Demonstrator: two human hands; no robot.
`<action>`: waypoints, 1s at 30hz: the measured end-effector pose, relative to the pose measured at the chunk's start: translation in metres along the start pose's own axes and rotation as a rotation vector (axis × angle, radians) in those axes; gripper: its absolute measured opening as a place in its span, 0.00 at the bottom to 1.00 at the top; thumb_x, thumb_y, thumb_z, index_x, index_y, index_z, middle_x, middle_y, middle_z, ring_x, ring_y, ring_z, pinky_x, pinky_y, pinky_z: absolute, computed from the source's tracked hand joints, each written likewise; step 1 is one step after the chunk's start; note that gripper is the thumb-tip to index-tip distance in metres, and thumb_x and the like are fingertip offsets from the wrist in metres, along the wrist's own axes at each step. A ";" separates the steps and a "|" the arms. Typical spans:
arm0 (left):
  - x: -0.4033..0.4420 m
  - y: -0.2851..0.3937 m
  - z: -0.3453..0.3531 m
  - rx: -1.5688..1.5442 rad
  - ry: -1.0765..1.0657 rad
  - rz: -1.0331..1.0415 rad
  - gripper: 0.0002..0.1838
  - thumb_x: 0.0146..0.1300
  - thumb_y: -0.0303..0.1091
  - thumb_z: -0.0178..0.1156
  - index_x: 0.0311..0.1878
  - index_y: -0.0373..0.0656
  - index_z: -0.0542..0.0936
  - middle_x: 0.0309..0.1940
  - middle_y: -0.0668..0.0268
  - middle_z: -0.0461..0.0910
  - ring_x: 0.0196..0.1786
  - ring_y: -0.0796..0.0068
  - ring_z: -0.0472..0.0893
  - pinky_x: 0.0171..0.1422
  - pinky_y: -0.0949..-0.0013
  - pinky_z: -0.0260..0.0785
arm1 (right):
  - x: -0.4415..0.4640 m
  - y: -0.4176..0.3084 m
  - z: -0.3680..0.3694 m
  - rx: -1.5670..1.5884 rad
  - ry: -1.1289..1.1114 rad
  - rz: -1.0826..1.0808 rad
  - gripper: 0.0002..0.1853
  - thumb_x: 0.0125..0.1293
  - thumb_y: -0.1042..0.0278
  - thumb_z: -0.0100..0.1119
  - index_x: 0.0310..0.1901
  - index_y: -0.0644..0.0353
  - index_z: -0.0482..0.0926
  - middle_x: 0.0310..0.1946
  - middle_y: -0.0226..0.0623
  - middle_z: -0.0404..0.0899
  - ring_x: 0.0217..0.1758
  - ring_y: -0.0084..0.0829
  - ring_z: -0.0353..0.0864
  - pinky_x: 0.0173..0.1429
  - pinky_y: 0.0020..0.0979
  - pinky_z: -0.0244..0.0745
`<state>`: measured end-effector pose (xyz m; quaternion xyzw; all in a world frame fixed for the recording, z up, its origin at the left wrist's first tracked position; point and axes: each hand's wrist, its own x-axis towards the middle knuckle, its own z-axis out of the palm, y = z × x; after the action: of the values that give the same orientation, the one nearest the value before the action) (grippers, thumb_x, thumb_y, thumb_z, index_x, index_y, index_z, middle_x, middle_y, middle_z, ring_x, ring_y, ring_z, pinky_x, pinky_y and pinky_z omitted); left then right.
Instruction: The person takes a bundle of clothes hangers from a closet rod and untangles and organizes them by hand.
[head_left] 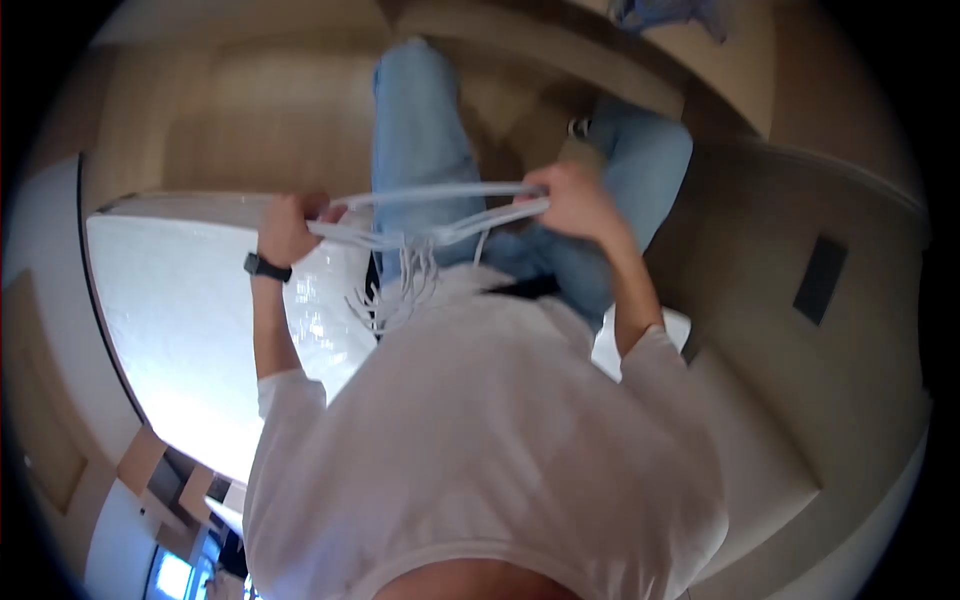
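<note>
A bundle of several white clothes hangers [425, 192] stretches across my lap, above my blue jeans. The hooks [415, 280] hang in a cluster toward my shirt. My left hand [288, 228], with a dark watch on its wrist, is closed around the hangers' left ends. At the opposite ends, my right hand [578, 202] grips them with its fingers curled. The hangers look slightly blurred, and parts of both hands' fingers are hidden.
A glossy white surface [190, 320] lies to my left. To my right is a greyish seat [770, 270] bearing a dark rectangular object [821, 280] and a pale cushion [750, 440]. Wooden flooring [270, 130] extends ahead, with a bluish-purple crumpled item [680, 14] at the top.
</note>
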<state>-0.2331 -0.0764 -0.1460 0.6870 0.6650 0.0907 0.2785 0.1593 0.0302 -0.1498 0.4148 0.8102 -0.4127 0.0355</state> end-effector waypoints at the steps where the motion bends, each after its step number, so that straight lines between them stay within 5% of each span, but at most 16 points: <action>1: -0.005 0.012 -0.006 -0.001 -0.107 -0.057 0.16 0.57 0.43 0.70 0.27 0.39 0.82 0.22 0.53 0.80 0.26 0.50 0.80 0.32 0.56 0.71 | -0.010 -0.020 -0.009 -0.050 -0.005 0.079 0.11 0.58 0.57 0.66 0.38 0.53 0.88 0.33 0.45 0.85 0.41 0.48 0.85 0.46 0.43 0.79; 5: -0.005 -0.057 0.082 -0.083 0.034 0.034 0.17 0.54 0.46 0.71 0.28 0.40 0.82 0.23 0.51 0.80 0.28 0.47 0.80 0.32 0.56 0.70 | 0.014 0.049 0.065 -0.015 0.047 0.073 0.12 0.57 0.57 0.66 0.39 0.52 0.88 0.35 0.44 0.86 0.42 0.48 0.84 0.47 0.44 0.79; 10: -0.004 -0.003 0.013 -0.059 -0.133 -0.038 0.17 0.53 0.43 0.72 0.26 0.39 0.79 0.18 0.57 0.76 0.23 0.57 0.76 0.30 0.62 0.68 | -0.012 -0.030 0.002 -0.106 -0.096 0.271 0.15 0.57 0.55 0.66 0.41 0.53 0.88 0.37 0.47 0.85 0.46 0.47 0.84 0.52 0.44 0.78; 12: -0.009 -0.015 0.026 -0.011 -0.193 -0.060 0.15 0.54 0.42 0.71 0.29 0.39 0.81 0.20 0.55 0.78 0.26 0.53 0.80 0.32 0.58 0.70 | -0.011 -0.036 0.003 -0.036 -0.081 0.318 0.15 0.57 0.54 0.66 0.42 0.51 0.88 0.36 0.47 0.85 0.47 0.47 0.83 0.52 0.44 0.77; 15: -0.003 -0.055 0.073 -0.073 -0.047 0.020 0.13 0.55 0.41 0.70 0.32 0.40 0.83 0.25 0.53 0.81 0.31 0.49 0.82 0.35 0.54 0.72 | 0.011 0.031 0.068 -0.088 0.060 0.205 0.13 0.58 0.55 0.65 0.40 0.49 0.89 0.34 0.46 0.85 0.44 0.48 0.83 0.50 0.45 0.78; 20: -0.006 -0.005 0.006 -0.069 -0.148 -0.016 0.16 0.54 0.40 0.70 0.24 0.37 0.76 0.17 0.54 0.74 0.20 0.53 0.75 0.26 0.60 0.64 | -0.014 -0.056 -0.013 -0.134 -0.059 0.265 0.12 0.59 0.54 0.64 0.39 0.51 0.89 0.37 0.45 0.85 0.45 0.47 0.84 0.50 0.44 0.79; 23: -0.020 -0.057 0.079 -0.221 -0.009 -0.008 0.15 0.53 0.39 0.69 0.26 0.37 0.78 0.19 0.52 0.76 0.24 0.50 0.76 0.31 0.58 0.67 | 0.006 -0.013 0.039 -0.114 0.034 0.223 0.12 0.59 0.54 0.64 0.37 0.51 0.89 0.34 0.45 0.85 0.44 0.48 0.83 0.48 0.45 0.79; 24: -0.008 -0.054 0.077 -0.240 -0.154 -0.023 0.14 0.53 0.40 0.69 0.28 0.38 0.80 0.20 0.52 0.77 0.26 0.49 0.77 0.33 0.58 0.68 | 0.017 -0.019 0.035 -0.097 -0.034 0.250 0.12 0.59 0.54 0.65 0.36 0.52 0.89 0.33 0.45 0.85 0.45 0.49 0.83 0.48 0.45 0.78; 30: -0.028 -0.027 0.011 -0.140 -0.219 -0.115 0.13 0.53 0.37 0.69 0.24 0.39 0.77 0.16 0.54 0.73 0.21 0.51 0.74 0.27 0.59 0.62 | -0.008 -0.069 0.008 -0.110 -0.057 0.229 0.12 0.59 0.53 0.67 0.35 0.52 0.89 0.30 0.46 0.84 0.39 0.49 0.83 0.41 0.47 0.77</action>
<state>-0.2537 -0.1079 -0.1618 0.6323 0.6610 0.0453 0.4015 0.1137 -0.0020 -0.1074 0.4902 0.7776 -0.3724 0.1279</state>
